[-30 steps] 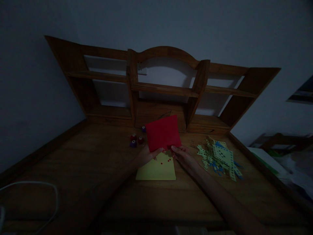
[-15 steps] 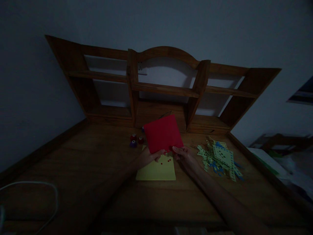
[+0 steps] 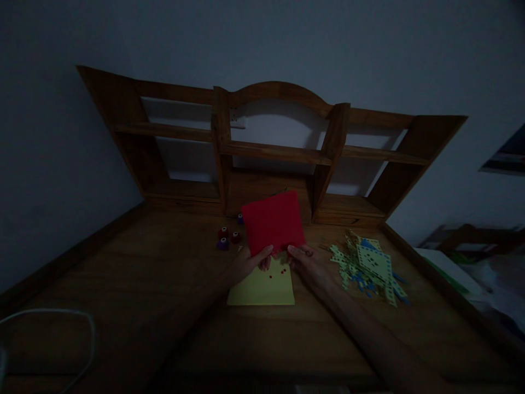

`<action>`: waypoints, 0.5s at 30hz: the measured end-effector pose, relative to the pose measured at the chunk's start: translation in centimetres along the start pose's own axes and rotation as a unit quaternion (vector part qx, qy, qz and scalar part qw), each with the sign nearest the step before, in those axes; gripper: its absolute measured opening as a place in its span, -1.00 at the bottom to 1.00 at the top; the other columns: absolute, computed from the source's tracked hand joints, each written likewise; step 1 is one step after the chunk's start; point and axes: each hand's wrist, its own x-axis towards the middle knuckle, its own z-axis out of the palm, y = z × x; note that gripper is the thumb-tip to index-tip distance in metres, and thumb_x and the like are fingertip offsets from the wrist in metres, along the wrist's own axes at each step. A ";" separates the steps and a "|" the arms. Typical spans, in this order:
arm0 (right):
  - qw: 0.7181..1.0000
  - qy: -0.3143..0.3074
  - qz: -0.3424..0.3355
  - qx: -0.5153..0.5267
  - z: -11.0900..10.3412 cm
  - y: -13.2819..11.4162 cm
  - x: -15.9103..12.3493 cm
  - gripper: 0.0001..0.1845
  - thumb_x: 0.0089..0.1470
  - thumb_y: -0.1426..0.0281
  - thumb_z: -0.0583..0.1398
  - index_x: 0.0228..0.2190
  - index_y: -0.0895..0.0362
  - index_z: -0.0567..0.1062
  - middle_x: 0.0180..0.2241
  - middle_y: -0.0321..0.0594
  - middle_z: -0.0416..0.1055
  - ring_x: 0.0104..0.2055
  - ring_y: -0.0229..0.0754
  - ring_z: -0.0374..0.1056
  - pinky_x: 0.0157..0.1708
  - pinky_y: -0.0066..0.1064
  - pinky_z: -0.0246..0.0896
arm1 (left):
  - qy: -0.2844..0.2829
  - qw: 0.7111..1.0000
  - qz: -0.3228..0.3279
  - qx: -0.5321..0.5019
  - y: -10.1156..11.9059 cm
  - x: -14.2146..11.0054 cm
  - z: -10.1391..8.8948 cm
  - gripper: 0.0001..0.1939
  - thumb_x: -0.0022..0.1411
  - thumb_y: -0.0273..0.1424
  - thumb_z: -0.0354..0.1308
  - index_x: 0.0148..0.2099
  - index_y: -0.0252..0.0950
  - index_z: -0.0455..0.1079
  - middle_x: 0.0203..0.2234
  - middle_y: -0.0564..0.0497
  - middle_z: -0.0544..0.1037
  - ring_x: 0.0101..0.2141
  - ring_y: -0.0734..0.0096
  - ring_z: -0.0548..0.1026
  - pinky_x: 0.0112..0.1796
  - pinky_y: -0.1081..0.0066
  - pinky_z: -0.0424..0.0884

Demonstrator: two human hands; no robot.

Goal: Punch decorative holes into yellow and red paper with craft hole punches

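Observation:
A red sheet of paper (image 3: 273, 220) stands tilted up above the wooden desk (image 3: 135, 273). My left hand (image 3: 248, 261) pinches its lower left edge. My right hand (image 3: 309, 264) is closed at its lower right edge, possibly round a small tool I cannot make out. Under the hands a yellow sheet (image 3: 262, 289) lies flat, with a few tiny red dots (image 3: 282, 271) scattered on it. The room is dim.
Small round red and purple items (image 3: 228, 238) sit left of the red sheet. A pile of punched green and blue paper scraps (image 3: 369, 265) lies to the right. A wooden shelf unit (image 3: 274, 148) backs the desk. A white cable (image 3: 49, 314) loops at the near left.
The red sheet and both hands have stayed almost in place; the sheet shifted very slightly. The view tilted down a little.

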 end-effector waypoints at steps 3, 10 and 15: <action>0.999 -0.016 0.018 0.044 0.1 0.1 0.3 -0.73 -0.20 0.32 0.41 -0.39 0.10 0.54 -0.40 -0.30 0.49 -0.48 -0.30 0.30 -0.41 -0.42 0.19 | 0.031 0.999 -0.010 0.008 0.3 0.1 -0.1 -0.53 0.23 -0.06 0.00 -0.53 -0.32 0.33 -0.64 0.01 0.43 -0.55 0.42 0.38 -0.44 0.43 0.32; 0.997 -0.051 0.026 0.060 0.4 -0.6 -0.1 -0.73 -0.20 0.37 0.41 -0.36 0.07 0.53 -0.36 -0.31 0.50 -0.36 -0.26 0.36 -0.35 -0.44 0.23 | 0.058 0.998 -0.008 0.010 0.4 0.2 -0.3 -0.50 0.24 -0.04 -0.04 -0.55 -0.31 0.33 -0.67 0.02 0.41 -0.58 0.42 0.37 -0.46 0.43 0.31; 0.997 -0.050 0.023 0.050 0.3 -0.4 -0.1 -0.70 -0.19 0.35 0.41 -0.33 0.09 0.52 -0.33 -0.26 0.51 -0.34 -0.23 0.37 -0.34 -0.42 0.25 | 0.051 0.999 -0.006 0.011 -0.2 0.2 -0.4 -0.48 0.25 -0.04 -0.06 -0.58 -0.30 0.32 -0.67 0.00 0.41 -0.57 0.41 0.38 -0.43 0.41 0.31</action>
